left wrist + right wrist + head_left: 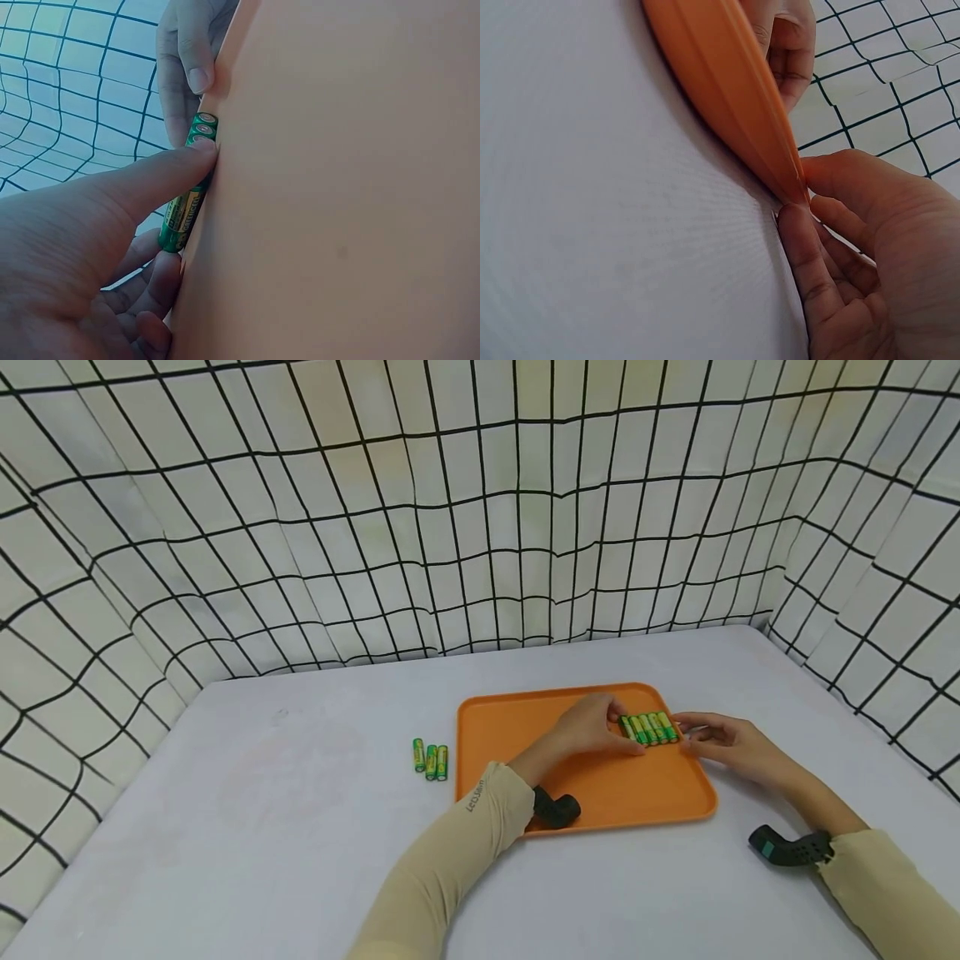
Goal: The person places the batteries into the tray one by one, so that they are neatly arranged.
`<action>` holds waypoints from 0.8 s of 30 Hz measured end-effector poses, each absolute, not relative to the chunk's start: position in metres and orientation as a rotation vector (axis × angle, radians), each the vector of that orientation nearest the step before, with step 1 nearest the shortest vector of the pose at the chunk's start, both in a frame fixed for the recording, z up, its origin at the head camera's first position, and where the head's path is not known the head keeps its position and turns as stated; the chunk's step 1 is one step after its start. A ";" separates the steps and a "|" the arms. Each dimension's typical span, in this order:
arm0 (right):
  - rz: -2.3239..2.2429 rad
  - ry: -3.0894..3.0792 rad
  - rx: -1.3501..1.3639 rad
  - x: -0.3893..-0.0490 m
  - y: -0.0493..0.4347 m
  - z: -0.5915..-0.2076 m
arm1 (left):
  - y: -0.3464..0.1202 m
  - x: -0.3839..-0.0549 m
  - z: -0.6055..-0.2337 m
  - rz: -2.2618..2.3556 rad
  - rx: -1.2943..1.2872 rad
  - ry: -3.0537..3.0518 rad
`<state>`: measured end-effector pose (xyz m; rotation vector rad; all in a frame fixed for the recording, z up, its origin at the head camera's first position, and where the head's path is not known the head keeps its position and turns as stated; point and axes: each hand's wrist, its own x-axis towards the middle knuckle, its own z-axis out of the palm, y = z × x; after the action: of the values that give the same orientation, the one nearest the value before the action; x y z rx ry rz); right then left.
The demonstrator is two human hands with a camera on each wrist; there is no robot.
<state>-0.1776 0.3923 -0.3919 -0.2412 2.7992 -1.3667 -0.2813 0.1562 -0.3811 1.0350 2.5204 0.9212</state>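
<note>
Several green and yellow batteries [648, 728] lie side by side in a row near the right edge of an orange tray [600, 793]. My left hand [588, 727] reaches over the tray to the row's left end. Its thumb and fingers pinch the leftmost battery [182, 215] lengthwise, thumb at the near end and fingertips at the far end. My right hand [731, 745] is at the tray's right side. In the right wrist view its thumb and fingertips touch the orange rim [769, 112], spaced apart along it.
Three more batteries [431, 760] stand apart on the white table [300, 827], left of the tray. Black wrist devices [787, 847] are worn on both forearms. A white wall with a black grid net [487, 527] encloses the table's back and sides.
</note>
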 end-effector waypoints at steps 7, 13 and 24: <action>-1.352 2.813 -0.263 -0.178 0.391 -0.393 | 0.154 -0.283 -0.381 0.924 1.065 2.494; -1.352 2.822 -0.253 -0.177 0.389 -0.394 | 0.150 -0.284 -0.382 0.966 1.065 2.440; -1.324 2.839 -0.232 -0.177 0.390 -0.393 | 0.146 -0.285 -0.378 1.030 1.050 2.345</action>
<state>-0.1765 0.3898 -0.3933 -0.2322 2.8388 -1.3242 -0.2847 0.1458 -0.3778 1.0502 2.3449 1.0303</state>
